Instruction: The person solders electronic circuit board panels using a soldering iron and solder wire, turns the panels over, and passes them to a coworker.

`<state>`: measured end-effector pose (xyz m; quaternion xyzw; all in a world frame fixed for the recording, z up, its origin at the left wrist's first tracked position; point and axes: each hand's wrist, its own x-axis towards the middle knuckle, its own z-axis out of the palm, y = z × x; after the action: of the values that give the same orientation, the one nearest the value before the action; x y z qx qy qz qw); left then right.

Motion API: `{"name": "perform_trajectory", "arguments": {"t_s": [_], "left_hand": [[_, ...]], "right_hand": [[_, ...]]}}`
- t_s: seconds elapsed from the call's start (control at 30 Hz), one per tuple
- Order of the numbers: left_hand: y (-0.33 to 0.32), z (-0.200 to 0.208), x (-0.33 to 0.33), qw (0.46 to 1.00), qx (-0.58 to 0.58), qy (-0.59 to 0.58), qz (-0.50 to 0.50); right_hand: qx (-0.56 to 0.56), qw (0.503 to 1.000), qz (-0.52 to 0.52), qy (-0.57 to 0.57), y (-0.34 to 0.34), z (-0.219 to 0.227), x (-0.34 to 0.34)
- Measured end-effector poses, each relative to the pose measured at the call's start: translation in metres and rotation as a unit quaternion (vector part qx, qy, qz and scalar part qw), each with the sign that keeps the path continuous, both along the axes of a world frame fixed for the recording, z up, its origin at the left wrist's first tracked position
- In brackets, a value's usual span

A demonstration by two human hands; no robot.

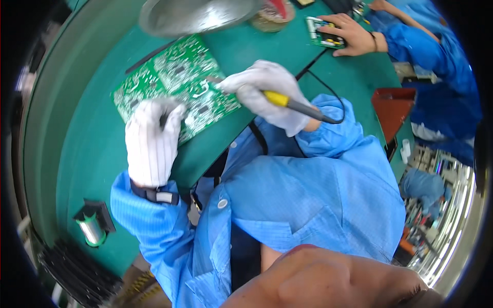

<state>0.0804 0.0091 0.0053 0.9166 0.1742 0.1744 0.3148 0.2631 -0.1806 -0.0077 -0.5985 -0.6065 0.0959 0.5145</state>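
A green circuit board panel (187, 66), dotted with small parts, lies on the green table in front of me. My right hand (267, 92), in a white glove, is closed round a soldering iron (277, 98) with a yellow and grey handle. Its tip is over the middle of the panel, beside a small white curved piece (204, 90); contact cannot be made out. At the panel's near left edge rests my left hand (154, 136), in a striped white glove. Its fingers are curled and thumb and fingertips nearly meet on the board; anything between them is hidden.
Beyond the panel hangs or stands a round metal dish-shaped thing (200, 15). A solder wire spool (92, 230) sits at lower left. Another person's hand (352, 36) touches a small circuit board (316, 31) at upper right. A cable trails from my iron; a red-brown bin (393, 108) stands right.
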Motion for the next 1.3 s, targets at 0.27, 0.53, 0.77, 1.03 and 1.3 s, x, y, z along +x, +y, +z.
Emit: {"name": "perform_trajectory", "arguments": {"t_s": [0.27, 0.53, 0.77, 1.03, 1.3], "left_hand": [[-0.005, -0.001, 0.002, 0.999, 0.02, 0.041, -0.008], [-0.006, -0.002, 0.008, 0.998, -0.03, 0.05, 0.026], [-0.005, -0.004, 0.006, 0.998, -0.029, 0.059, 0.024], [-0.002, -0.003, 0.01, 1.0, -0.001, 0.02, 0.004], [0.0, -0.003, 0.002, 0.999, -0.018, 0.038, 0.0]], "right_hand": [[0.041, 0.997, -0.064, -0.031, -0.013, -0.007, 0.0], [0.072, 0.993, -0.081, -0.053, -0.027, -0.017, 0.006], [0.046, 0.997, -0.057, -0.037, -0.024, -0.018, 0.002], [0.018, 0.982, 0.011, 0.187, -0.014, -0.007, -0.004], [-0.122, 0.983, -0.074, 0.119, 0.014, 0.006, -0.021]]}}
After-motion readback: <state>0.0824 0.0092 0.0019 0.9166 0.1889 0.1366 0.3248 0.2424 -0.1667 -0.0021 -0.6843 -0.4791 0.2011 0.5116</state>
